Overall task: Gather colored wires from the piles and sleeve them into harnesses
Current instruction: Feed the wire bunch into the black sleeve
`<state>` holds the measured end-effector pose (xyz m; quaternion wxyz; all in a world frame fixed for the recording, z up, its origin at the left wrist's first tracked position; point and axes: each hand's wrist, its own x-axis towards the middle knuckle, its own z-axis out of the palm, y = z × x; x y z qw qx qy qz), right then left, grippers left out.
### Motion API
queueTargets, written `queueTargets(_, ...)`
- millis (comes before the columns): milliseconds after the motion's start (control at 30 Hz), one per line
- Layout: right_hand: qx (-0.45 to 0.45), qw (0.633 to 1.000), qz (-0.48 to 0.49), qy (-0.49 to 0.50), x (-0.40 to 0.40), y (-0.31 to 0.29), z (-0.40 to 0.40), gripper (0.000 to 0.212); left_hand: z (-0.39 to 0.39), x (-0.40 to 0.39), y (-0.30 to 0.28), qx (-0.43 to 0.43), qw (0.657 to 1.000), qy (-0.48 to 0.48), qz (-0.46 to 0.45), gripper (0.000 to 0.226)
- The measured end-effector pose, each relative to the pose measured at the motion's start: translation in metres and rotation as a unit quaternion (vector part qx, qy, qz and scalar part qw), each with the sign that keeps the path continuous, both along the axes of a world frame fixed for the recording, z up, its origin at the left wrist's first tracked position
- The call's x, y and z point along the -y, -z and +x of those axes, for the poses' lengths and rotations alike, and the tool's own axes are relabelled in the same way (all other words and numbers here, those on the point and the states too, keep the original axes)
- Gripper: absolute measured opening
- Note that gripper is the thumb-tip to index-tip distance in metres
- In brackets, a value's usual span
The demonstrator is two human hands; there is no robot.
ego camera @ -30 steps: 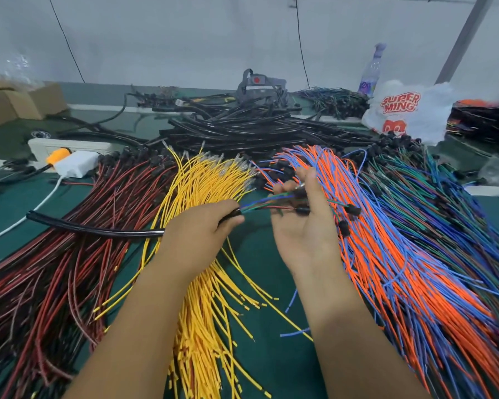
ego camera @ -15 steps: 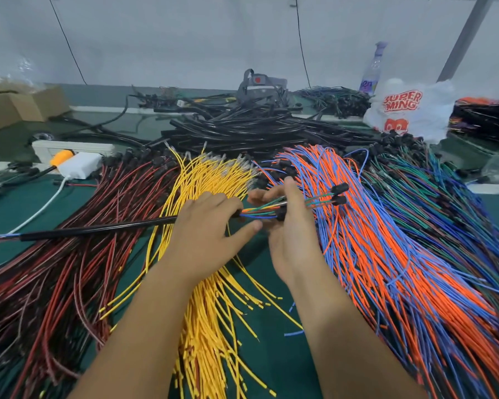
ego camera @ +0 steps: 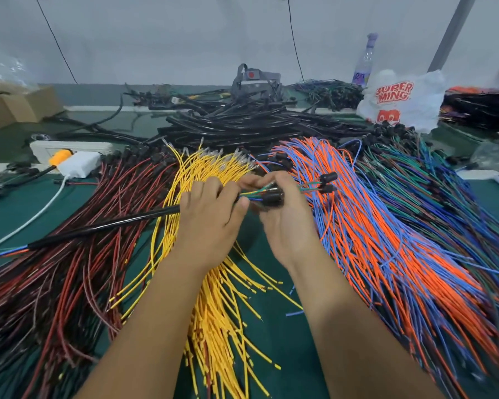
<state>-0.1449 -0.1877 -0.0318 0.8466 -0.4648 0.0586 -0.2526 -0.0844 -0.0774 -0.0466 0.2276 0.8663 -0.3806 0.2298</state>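
Observation:
My left hand (ego camera: 211, 217) grips the near end of a black sleeve (ego camera: 104, 227) that runs out to the left, with blue and orange wire tips showing at its far end. My right hand (ego camera: 283, 214) pinches the bundle of colored wires (ego camera: 254, 194) where it enters the sleeve; black connectors (ego camera: 329, 181) stick out to its right. Around my hands lie piles of red and dark wires (ego camera: 69, 254), yellow wires (ego camera: 213, 312), orange and blue wires (ego camera: 386, 240) and green and blue wires (ego camera: 444, 191) on the green table (ego camera: 271, 341).
A heap of black sleeves (ego camera: 242, 125) lies behind the piles. A white power strip with an adapter (ego camera: 75, 162) is at the left, cardboard boxes (ego camera: 15, 105) at far left, a printed plastic bag (ego camera: 398, 99) and a bottle (ego camera: 365, 59) at the back right.
The sleeve has slid leftward along the bundle, and wire tips now poke out of its left end. Both hands have come close together near the sleeve's mouth.

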Motion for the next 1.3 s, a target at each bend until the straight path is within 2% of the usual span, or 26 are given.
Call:
queueTargets(100,-0.041,0.998,-0.048,0.022,-0.008,0.002,0.003,0.03,0.0,-0.002,0.001,-0.014,1.0,0.01,-0.014,0.056)
queueTargets(267,-0.016,0.999,0.034,-0.016,-0.006,0.004,-0.002,0.039,0.001,-0.003,0.002,0.008,1.0,0.003,-0.003,0.048)
queueTargets(333,-0.002,0.998,0.055,-0.015,-0.002,0.003,-0.004,0.033,0.002,-0.003,0.002,-0.001,1.0,-0.008,-0.019,0.042)
queueTargets(500,-0.02,0.999,-0.036,0.014,-0.003,0.004,-0.004,0.015,0.007,-0.002,0.003,-0.077,0.994,-0.061,-0.041,0.037)
queueTargets(600,-0.032,0.994,-0.094,0.042,-0.004,0.005,-0.003,0.019,0.008,0.0,0.002,-0.111,0.991,-0.064,-0.046,0.042)
queueTargets(667,-0.037,0.991,-0.118,0.053,-0.003,0.007,-0.003,0.021,0.009,-0.002,0.004,-0.091,0.993,-0.059,-0.048,0.04)
queueTargets(833,-0.036,0.996,-0.076,0.011,-0.004,0.011,-0.001,0.023,0.014,-0.004,0.007,-0.086,0.992,-0.051,-0.075,0.031)
queueTargets(967,-0.061,0.992,-0.111,0.023,-0.007,0.011,-0.002,0.021,0.013,-0.003,0.004,-0.124,0.987,-0.058,-0.087,0.029)
queueTargets(1133,-0.069,0.988,-0.134,0.035,-0.013,0.015,0.0,0.02,0.012,-0.006,0.004,-0.123,0.99,-0.057,-0.036,0.034)
queueTargets(1300,-0.055,0.989,-0.135,0.01,-0.009,0.015,0.0,0.017,0.011,-0.007,0.001,-0.127,0.99,-0.054,-0.029,0.026)
